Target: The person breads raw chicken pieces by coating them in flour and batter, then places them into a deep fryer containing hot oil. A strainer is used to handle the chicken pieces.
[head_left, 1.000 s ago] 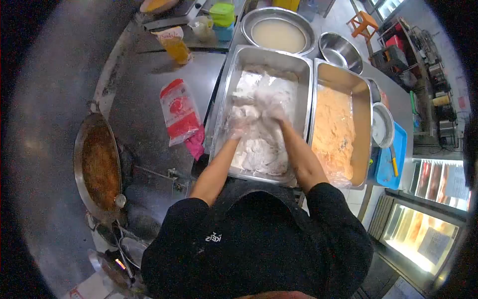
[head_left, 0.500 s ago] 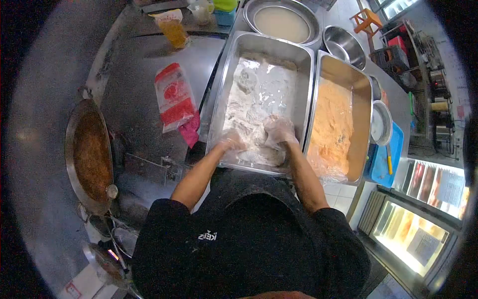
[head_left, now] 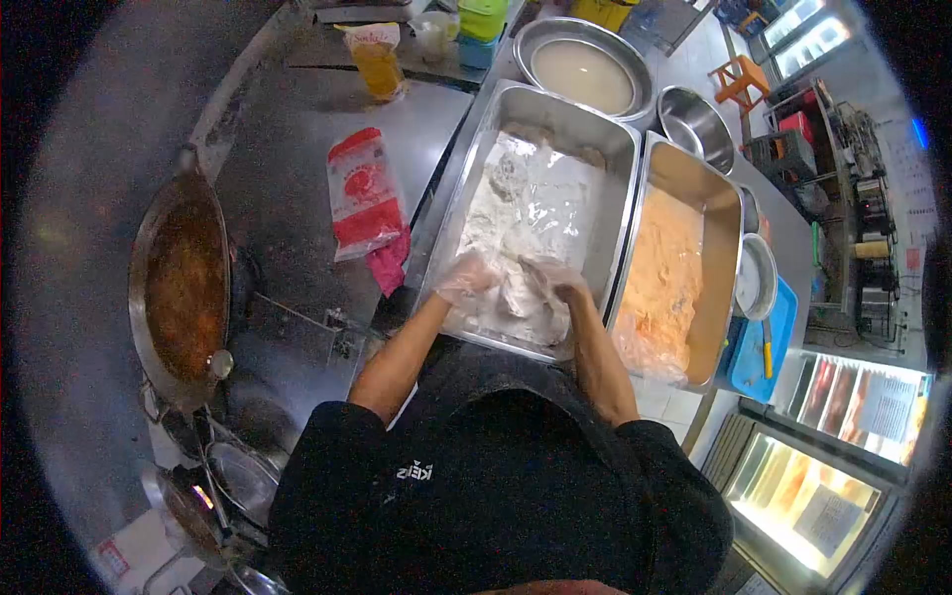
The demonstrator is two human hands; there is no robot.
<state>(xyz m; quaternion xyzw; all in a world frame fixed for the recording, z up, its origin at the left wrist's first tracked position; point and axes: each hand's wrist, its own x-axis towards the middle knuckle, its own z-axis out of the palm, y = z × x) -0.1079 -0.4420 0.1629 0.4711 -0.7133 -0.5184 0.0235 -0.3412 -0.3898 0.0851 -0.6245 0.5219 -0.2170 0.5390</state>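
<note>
Both of my hands wear clear plastic gloves and are in the near part of a deep steel pan (head_left: 627,149) holding white flour (head_left: 486,213). My left hand (head_left: 470,278) is at the pan's left side, its fingers curled at the flour. My right hand (head_left: 555,277) faces it, with fingers bent inward toward the left. Between and just below them lies a flour-coated lump (head_left: 518,297); its kind is hidden by the coating. Whatever the fingers grip, if anything, is too small and floury to make out. Another floured lump (head_left: 509,174) sits farther up the pan.
To the right stands a second pan (head_left: 729,248) of orange-tinted flour with clear plastic at its near end. A basin (head_left: 645,74) of cloudy liquid is behind. On the left are a red-and-white packet (head_left: 362,193), an oil pouch (head_left: 375,64) and a wok (head_left: 139,288) of brown oil.
My left hand has lifted slightly and turned inward. My right hand has moved a little left and its fingers now point toward the left hand. The view has shifted slightly.
</note>
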